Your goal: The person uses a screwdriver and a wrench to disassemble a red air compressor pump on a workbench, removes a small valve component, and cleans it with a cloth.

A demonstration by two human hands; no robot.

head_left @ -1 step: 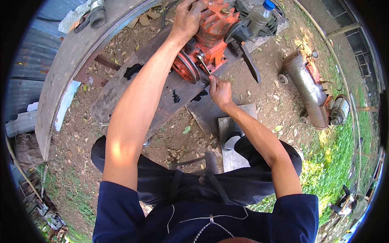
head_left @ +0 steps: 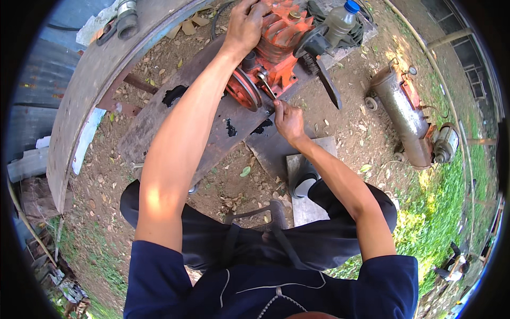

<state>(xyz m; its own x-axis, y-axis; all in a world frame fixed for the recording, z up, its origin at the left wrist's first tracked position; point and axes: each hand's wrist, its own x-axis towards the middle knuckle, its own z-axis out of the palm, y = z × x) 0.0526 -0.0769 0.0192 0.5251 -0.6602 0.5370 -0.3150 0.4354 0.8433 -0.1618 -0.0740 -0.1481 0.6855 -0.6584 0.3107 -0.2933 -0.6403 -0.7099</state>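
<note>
An orange-red finned compressor pump (head_left: 278, 53) with a grooved pulley wheel (head_left: 244, 89) on its near left side sits on a dark wooden board (head_left: 204, 146). My left hand (head_left: 246, 27) grips the pump's far left side, its fingers curled and partly out of view. My right hand (head_left: 290, 121) is closed around the near end of a metal wrench (head_left: 269, 89). The wrench's far end meets a fitting low on the pump, beside the pulley. Black oily stains (head_left: 174, 95) mark the board.
Behind the pump stand a blue-capped plastic bottle (head_left: 340, 24) and dark cloth. A wire brush (head_left: 325, 80) lies at its right. On the ground farther right is a wheeled metal tank (head_left: 401, 114). A curved wooden tabletop (head_left: 79, 106) borders the left, holding a pipe fitting (head_left: 127, 21).
</note>
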